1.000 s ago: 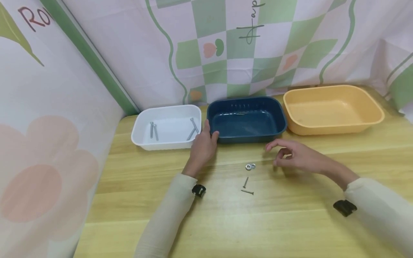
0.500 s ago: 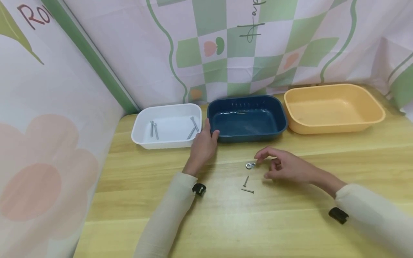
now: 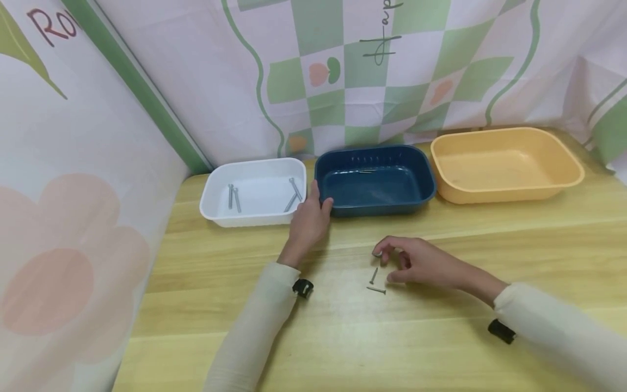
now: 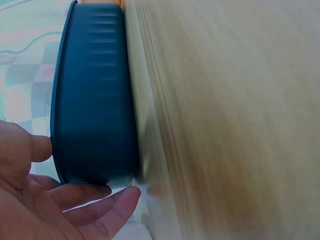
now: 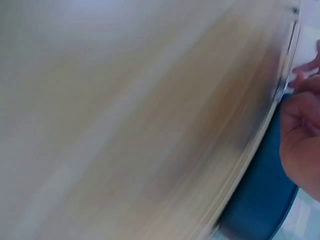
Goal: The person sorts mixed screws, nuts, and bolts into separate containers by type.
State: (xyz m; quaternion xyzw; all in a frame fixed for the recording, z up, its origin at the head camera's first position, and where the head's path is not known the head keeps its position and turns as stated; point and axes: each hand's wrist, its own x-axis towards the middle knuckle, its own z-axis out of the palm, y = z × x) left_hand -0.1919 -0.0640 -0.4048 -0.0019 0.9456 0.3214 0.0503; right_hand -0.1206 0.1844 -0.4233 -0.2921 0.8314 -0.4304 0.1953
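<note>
My left hand (image 3: 309, 219) holds the near left corner of the dark blue tray (image 3: 387, 197), its thumb at the rim and its fingers along the end wall. The left wrist view shows the same hand (image 4: 55, 195) at that blue wall (image 4: 92, 120). My right hand (image 3: 416, 262) is low over the table, its fingertips right at a small metal nut (image 3: 376, 254) that they partly cover. Its thumb stands apart from the fingers. Beside it lie two screws, one slanting (image 3: 374, 276) and one nearly sideways (image 3: 376, 291). In the right wrist view the right hand (image 5: 305, 130) shows only at the edge.
A white tray (image 3: 259, 190) with several long bolts (image 3: 237, 200) stands left of the blue one. To the right is a yellow tray (image 3: 495, 171). Thin metal pieces (image 3: 366, 171) lie in the blue tray. Patterned cloth (image 3: 364, 71) hangs behind the wooden table (image 3: 392, 343).
My right hand has come left and nearer to me, from beside the blue tray to the nuts, and now covers most of them. My left hand has stayed at the tray corner.
</note>
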